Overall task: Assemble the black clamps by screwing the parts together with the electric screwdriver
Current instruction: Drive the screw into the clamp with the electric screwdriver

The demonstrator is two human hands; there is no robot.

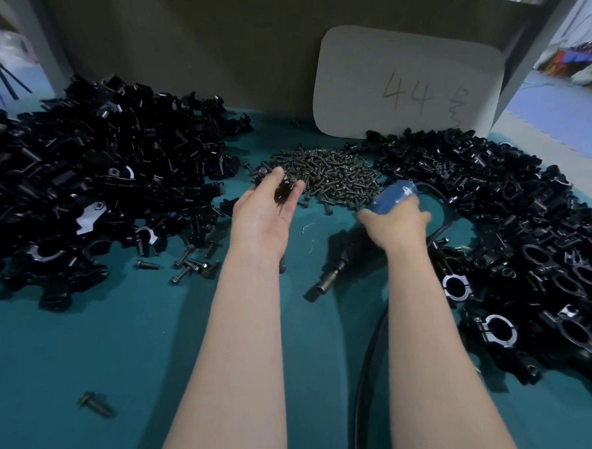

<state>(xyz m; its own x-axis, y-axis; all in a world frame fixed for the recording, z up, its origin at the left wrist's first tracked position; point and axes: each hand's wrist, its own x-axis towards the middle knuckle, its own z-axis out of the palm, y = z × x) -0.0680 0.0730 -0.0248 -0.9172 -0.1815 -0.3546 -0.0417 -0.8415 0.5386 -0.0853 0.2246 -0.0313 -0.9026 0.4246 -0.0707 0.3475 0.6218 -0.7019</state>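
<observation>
My left hand (268, 208) hovers palm-up at the near edge of the screw heap (329, 174), with several dark screws lying in its cupped fingers. My right hand (395, 224) grips the blue-topped electric screwdriver (394, 195); its black body runs down to the bit end (320, 286) just above the green table. A big pile of loose black clamp parts (90, 180) lies to the left. To the right spreads a pile of black clamps (514, 233), some showing silver ring edges.
Several larger bolts (190, 262) lie scattered near the left pile, and one bolt (96, 403) sits alone at the front left. A black cable (364, 375) runs from the screwdriver toward me. A grey card marked 44 (407, 81) leans against the back wall.
</observation>
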